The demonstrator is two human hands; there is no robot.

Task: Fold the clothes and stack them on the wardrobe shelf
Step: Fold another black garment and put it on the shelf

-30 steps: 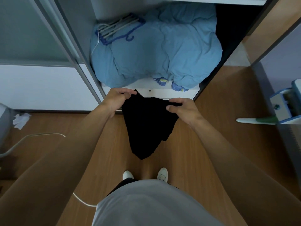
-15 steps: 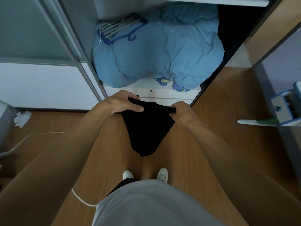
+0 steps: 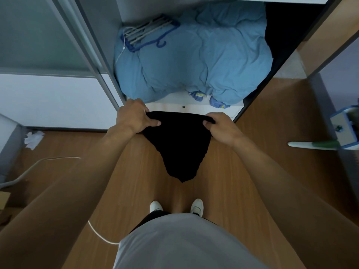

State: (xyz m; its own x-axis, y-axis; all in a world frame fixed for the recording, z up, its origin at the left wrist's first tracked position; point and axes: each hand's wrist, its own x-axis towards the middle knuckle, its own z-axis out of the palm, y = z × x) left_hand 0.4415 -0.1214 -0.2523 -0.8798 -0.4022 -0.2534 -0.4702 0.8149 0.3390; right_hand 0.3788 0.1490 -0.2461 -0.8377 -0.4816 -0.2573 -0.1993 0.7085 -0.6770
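A black garment [image 3: 180, 146] hangs in the air in front of the open wardrobe, its lower end tapering to a point above the floor. My left hand [image 3: 134, 117] grips its top left corner with curled fingers. My right hand [image 3: 221, 127] grips the top right corner the same way. The cloth's top edge is stretched between both hands. Just beyond them lies the white wardrobe shelf [image 3: 174, 105], with a bulky blue duvet [image 3: 198, 61] filling most of it.
Blue and white hangers [image 3: 149, 32] lie on the duvet's far left. A sliding door frame [image 3: 85, 49] stands to the left. A white cable [image 3: 101, 235] and crumpled paper [image 3: 33, 138] lie on the wood floor. A blue-and-white object [image 3: 343, 129] juts in at right.
Both hands closed their fingers round the garment's top edge and drew it taut between them. The hanging cloth now reaches a little lower and hangs straighter.
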